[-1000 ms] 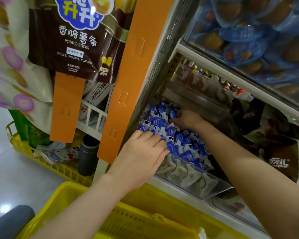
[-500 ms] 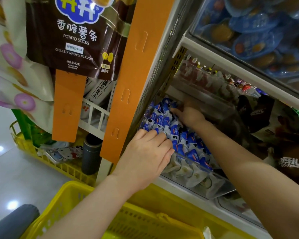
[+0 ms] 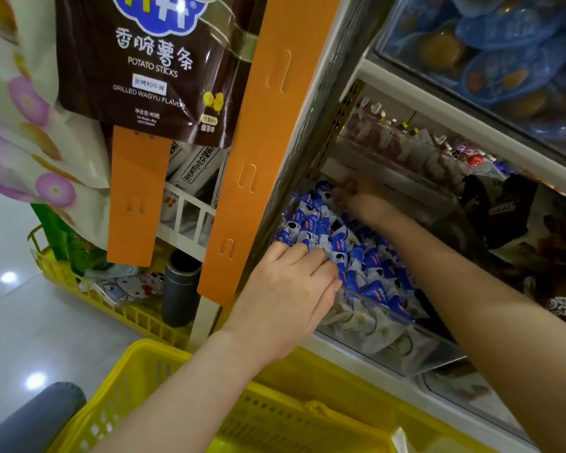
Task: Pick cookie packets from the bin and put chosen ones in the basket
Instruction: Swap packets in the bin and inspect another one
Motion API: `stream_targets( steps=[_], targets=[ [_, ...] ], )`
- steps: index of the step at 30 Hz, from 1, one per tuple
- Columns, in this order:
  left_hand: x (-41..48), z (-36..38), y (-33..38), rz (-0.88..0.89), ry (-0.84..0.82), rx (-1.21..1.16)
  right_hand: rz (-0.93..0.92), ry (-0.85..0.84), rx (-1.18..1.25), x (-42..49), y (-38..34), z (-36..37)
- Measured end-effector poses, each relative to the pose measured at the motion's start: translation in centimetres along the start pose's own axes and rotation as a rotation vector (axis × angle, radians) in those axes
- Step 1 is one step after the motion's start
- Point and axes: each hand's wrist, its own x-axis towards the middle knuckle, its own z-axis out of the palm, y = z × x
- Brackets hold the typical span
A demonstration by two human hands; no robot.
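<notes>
A clear plastic bin [image 3: 392, 341] on the shelf holds several blue-and-white cookie packets [image 3: 360, 256]. My left hand [image 3: 291, 289] lies at the bin's near left corner, its fingers curled down into the packets there. At the bin's far end, my right hand [image 3: 356, 199] is among the rear packets under the shelf above. It is blurred, so its fingers cannot be made out. Below both arms stands the yellow basket [image 3: 134, 387]; a pale wrapper edge shows at its right side.
An orange upright strip [image 3: 258, 152] and the grey shelf frame border the bin on the left. A brown potato-stick bag [image 3: 151, 67] hangs at upper left. Dark snack bags [image 3: 504, 210] lie right of the bin. A second yellow basket [image 3: 111, 305] sits on the floor.
My right hand has moved deeper toward the back of the bin. My left hand stayed at the front corner and its fingers curled further into the packets.
</notes>
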Motion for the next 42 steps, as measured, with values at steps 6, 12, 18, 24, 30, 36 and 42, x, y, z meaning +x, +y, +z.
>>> stream_targets(
  steps=[6,12,18,24,30,36,42],
  targets=[
    [0.0,0.2,0.1,-0.013,0.001,-0.011,0.273,-0.312,-0.157,-2.0,1.6,-1.8],
    [-0.1,0.2,0.1,-0.010,0.000,0.002,0.374,-0.249,0.026,-1.1,0.9,-0.8],
    [0.0,0.5,0.1,-0.011,0.022,0.011,0.250,-0.204,0.079,-1.6,1.8,0.2],
    [0.0,0.5,0.0,-0.011,0.012,0.007,0.161,-0.021,0.026,-1.5,2.6,-2.4],
    [-0.1,0.2,0.1,-0.015,-0.003,0.004,0.374,-0.194,-0.173,-1.9,4.2,-2.8],
    [-0.1,0.1,0.2,-0.011,-0.005,0.001,0.269,-0.185,-0.219,-1.8,4.0,-2.2],
    [-0.1,0.0,0.1,-0.001,-0.025,0.006,0.138,0.036,-0.176,-3.0,2.9,-2.5]
  ],
)
